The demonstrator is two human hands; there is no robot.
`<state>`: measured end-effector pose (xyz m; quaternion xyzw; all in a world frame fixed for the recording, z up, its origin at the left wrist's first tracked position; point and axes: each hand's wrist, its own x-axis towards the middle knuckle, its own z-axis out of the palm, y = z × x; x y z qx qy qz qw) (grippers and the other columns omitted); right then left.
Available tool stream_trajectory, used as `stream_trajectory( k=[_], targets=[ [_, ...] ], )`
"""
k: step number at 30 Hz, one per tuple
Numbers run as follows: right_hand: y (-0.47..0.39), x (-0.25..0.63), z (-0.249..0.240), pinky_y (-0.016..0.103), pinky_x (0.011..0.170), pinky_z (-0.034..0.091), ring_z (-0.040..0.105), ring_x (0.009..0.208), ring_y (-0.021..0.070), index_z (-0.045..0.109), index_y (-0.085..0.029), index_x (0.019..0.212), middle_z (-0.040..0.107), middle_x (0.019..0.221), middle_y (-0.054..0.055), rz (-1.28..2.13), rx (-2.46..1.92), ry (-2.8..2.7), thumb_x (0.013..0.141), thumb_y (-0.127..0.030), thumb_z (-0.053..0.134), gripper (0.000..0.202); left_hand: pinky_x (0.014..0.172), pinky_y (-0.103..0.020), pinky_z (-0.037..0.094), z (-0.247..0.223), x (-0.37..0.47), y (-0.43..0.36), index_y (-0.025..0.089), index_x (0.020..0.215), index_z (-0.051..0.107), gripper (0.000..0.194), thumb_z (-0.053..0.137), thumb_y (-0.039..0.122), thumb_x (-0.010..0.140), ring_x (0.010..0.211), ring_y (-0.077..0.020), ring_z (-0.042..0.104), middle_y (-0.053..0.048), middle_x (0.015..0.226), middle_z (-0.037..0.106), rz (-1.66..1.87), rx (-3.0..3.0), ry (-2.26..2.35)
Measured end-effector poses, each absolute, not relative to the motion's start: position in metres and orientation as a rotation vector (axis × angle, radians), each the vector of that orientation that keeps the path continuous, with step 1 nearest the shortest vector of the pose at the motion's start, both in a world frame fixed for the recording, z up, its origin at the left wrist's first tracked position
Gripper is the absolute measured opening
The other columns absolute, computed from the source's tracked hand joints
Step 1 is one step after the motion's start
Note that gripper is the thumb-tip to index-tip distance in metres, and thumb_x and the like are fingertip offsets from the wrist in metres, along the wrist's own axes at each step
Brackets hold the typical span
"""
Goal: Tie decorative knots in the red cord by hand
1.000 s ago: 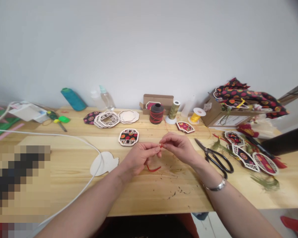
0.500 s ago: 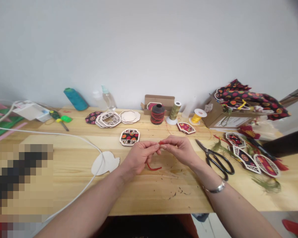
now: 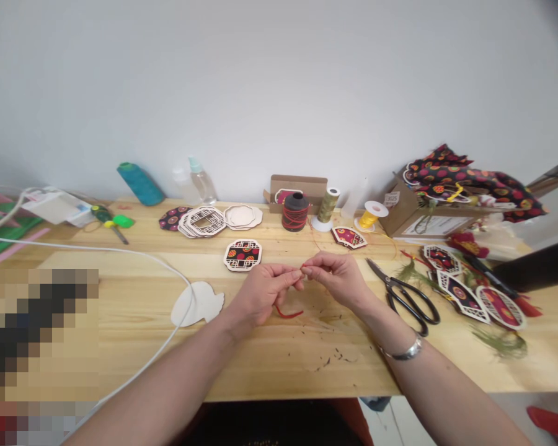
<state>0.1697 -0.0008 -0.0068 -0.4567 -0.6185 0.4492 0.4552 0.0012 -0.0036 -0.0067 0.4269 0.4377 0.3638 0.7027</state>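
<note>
Evidently, the step in hand is close fingertip work on a red cord (image 3: 289, 316), which both hands hold over the middle of the table (image 3: 260, 371), nearer the person than the lattice-trimmed fabric panel (image 3: 242, 256). The left hand (image 3: 270, 290) presses thumb and forefinger together on the cord, its other fingers curled in; the right hand (image 3: 337, 279), with a silver bracelet (image 3: 411, 350) above its wrist, pinches from the other side, thumb against fingertips, so that the 2 grips all but meet. Only a speck of red shows between them, too small to tell whether it is a knot, a loop or a plain end. Below the left hand a loose tail, apparently of the same cord, curves to the right; whether it rests on the table is hard to say. By my reading, the next move calls for a firm left pinch as an anchor and small, precise shifts of the right fingertips, with the tail free of snags. The black-handled scissors (image 3: 411, 306) lie just beside the right forearm, tips pointing away from the person. Farther back stand 1 dark spool (image 3: 294, 214) wound with red cord and 1 white spool (image 3: 371, 215) of yellow thread.
</note>
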Motion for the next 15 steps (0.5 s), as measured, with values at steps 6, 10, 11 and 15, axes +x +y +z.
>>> stream_trajectory(
  k=[6, 10, 11, 15],
  targets=[
    [-0.0014, 0.1678, -0.0067, 0.026, 0.062, 0.047, 0.058, 0.064, 0.0131, 0.067, -0.017, 0.068, 0.067, 0.067, 0.002, 1.040, -1.123, -1.577, 0.075, -0.027, 0.066, 0.013, 0.037, -0.019, 0.013, -0.0025, 0.0018, -0.0050, 0.010, 0.066, 0.068, 0.023, 0.073, 0.033, 0.067, 0.036, 0.0007, 0.026, -0.002, 0.062, 0.062, 0.782, 0.869, 0.919],
    [-0.0019, 0.1672, -0.0060, 0.026, 0.062, 0.047, 0.059, 0.064, 0.0137, 0.066, -0.017, 0.070, 0.068, 0.067, 0.003, 1.041, -1.130, -1.605, 0.078, -0.027, 0.062, 0.013, 0.037, -0.018, 0.011, -0.0012, 0.0004, -0.0052, 0.010, 0.073, 0.070, 0.028, 0.069, 0.038, 0.071, 0.038, 0.0008, 0.020, -0.006, 0.066, 0.066, 0.764, 0.794, 0.881],
    [-0.0020, 0.1673, -0.0057, 0.026, 0.062, 0.047, 0.059, 0.064, 0.0137, 0.066, -0.017, 0.070, 0.068, 0.067, 0.003, 1.023, -1.137, -1.610, 0.078, -0.026, 0.062, 0.013, 0.037, -0.018, 0.010, -0.0015, 0.0004, -0.0052, 0.011, 0.074, 0.070, 0.031, 0.067, 0.042, 0.073, 0.038, 0.0008, 0.019, -0.007, 0.068, 0.067, 0.759, 0.780, 0.889],
    [-0.0022, 0.1678, -0.0050, 0.026, 0.063, 0.046, 0.059, 0.065, 0.0139, 0.066, -0.017, 0.068, 0.067, 0.067, 0.003, 0.957, -1.156, -1.644, 0.077, -0.023, 0.062, 0.011, 0.036, -0.018, 0.016, -0.0026, 0.0020, -0.0056, 0.013, 0.081, 0.072, 0.035, 0.064, 0.047, 0.075, 0.038, -0.0002, 0.023, -0.007, 0.074, 0.071, 0.811, 0.888, 0.964]
  ],
)
